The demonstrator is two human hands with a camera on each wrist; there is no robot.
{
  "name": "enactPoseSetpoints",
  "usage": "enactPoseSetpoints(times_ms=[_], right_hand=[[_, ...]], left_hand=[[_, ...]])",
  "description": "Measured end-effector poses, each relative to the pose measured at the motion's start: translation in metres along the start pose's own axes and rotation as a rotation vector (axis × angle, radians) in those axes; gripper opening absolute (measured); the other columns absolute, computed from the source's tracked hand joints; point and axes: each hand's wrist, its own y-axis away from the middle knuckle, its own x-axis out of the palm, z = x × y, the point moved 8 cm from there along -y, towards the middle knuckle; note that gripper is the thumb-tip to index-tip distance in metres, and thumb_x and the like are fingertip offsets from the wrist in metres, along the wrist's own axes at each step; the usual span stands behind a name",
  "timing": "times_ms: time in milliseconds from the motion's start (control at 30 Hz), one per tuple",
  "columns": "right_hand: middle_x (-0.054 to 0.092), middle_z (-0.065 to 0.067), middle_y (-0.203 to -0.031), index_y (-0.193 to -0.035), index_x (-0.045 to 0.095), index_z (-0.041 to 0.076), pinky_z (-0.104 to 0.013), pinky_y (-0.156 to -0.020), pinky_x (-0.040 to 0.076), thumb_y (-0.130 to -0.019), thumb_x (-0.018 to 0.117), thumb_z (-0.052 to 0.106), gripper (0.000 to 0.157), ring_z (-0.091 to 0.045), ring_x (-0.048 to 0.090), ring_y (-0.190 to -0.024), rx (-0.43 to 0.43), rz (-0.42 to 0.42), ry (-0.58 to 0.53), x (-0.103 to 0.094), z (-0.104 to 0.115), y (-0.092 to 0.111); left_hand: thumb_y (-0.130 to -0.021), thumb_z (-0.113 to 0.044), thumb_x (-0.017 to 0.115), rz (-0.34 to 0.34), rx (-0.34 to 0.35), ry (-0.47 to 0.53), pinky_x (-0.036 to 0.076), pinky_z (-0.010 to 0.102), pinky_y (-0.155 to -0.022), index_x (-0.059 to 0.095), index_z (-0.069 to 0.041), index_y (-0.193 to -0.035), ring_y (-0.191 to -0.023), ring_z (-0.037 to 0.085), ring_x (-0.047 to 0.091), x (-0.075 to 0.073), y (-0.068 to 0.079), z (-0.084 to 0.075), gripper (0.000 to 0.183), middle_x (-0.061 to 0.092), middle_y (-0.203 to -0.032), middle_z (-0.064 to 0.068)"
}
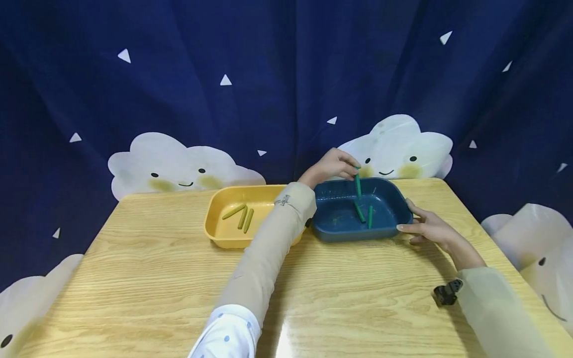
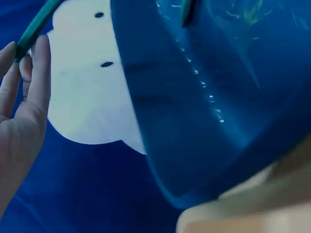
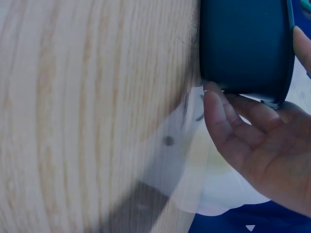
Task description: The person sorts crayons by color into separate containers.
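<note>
My left hand (image 1: 336, 164) pinches the upper end of a slim green stick (image 1: 358, 186), which points down over the blue basin (image 1: 331, 233). The left wrist view also shows this green stick (image 2: 36, 29) between the fingertips and thumb. In the basin lie two more green sticks (image 1: 370, 217), the left one near the held stick's lower end; I cannot tell whether they touch. My right hand (image 1: 431, 229) holds the basin's right end, with thumb and fingers spread around its corner. In the right wrist view, fingers (image 3: 228, 121) curl against the basin's outer wall (image 3: 245, 48).
Left of the blue basin stands a yellow basin (image 1: 215, 231) with several olive-yellow sticks (image 1: 248, 220) inside; my left forearm crosses its right side. Both are on a wood-grain table (image 1: 358, 293). A dark blue curtain (image 1: 268, 59) with clouds hangs behind. A black plug-like piece (image 1: 447, 292) sits by my right sleeve.
</note>
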Motion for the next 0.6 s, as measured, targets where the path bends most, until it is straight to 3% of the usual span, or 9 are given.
enactPoseSetpoints(times_ms=[133, 267, 400, 600], right_hand=[[-0.008, -0.030, -0.145, -0.143, -0.013, 0.009, -0.040, -0.072, 0.051, -0.088, 0.061, 0.020, 0.093, -0.046, 0.023, -0.126, 0.012, -0.003, 0.000, 0.001, -0.001, 0.000], [-0.008, -0.029, -0.145, -0.143, -0.013, 0.010, -0.039, -0.072, 0.051, -0.088, 0.061, 0.021, 0.092, -0.045, 0.023, -0.125, 0.022, -0.004, -0.008, -0.001, 0.001, -0.001], [-0.008, -0.029, -0.145, -0.143, -0.013, 0.011, -0.038, -0.072, 0.051, -0.088, 0.061, 0.020, 0.092, -0.045, 0.021, -0.126, 0.025, -0.012, -0.007, -0.003, 0.002, -0.001], [-0.010, -0.026, -0.146, -0.143, -0.013, 0.012, -0.037, -0.072, 0.051, -0.088, 0.062, 0.021, 0.093, -0.045, 0.020, -0.127, 0.044, -0.015, -0.025, 0.000, -0.002, -0.001]], left_hand=[[-0.084, 0.006, 0.060, -0.013, -0.052, 0.033, 0.052, 0.031, -0.071, 0.058, 0.013, -0.111, -0.080, 0.031, 0.064, -0.003, -0.008, 0.015, 0.029, 0.062, -0.093, 0.021], [-0.085, 0.003, 0.060, -0.014, -0.111, -0.042, 0.052, 0.028, -0.071, 0.058, 0.011, -0.113, -0.073, 0.022, 0.063, -0.006, -0.016, 0.027, 0.029, 0.062, -0.096, 0.018], [-0.085, 0.001, 0.060, 0.006, -0.141, -0.076, 0.052, 0.029, -0.072, 0.059, 0.011, -0.112, -0.075, 0.021, 0.063, -0.004, -0.022, 0.035, 0.029, 0.062, -0.101, 0.020], [-0.085, 0.005, 0.059, 0.035, -0.190, -0.032, 0.052, 0.031, -0.074, 0.053, 0.012, -0.119, -0.077, 0.023, 0.062, 0.004, -0.026, 0.046, 0.035, 0.060, -0.107, 0.022]])
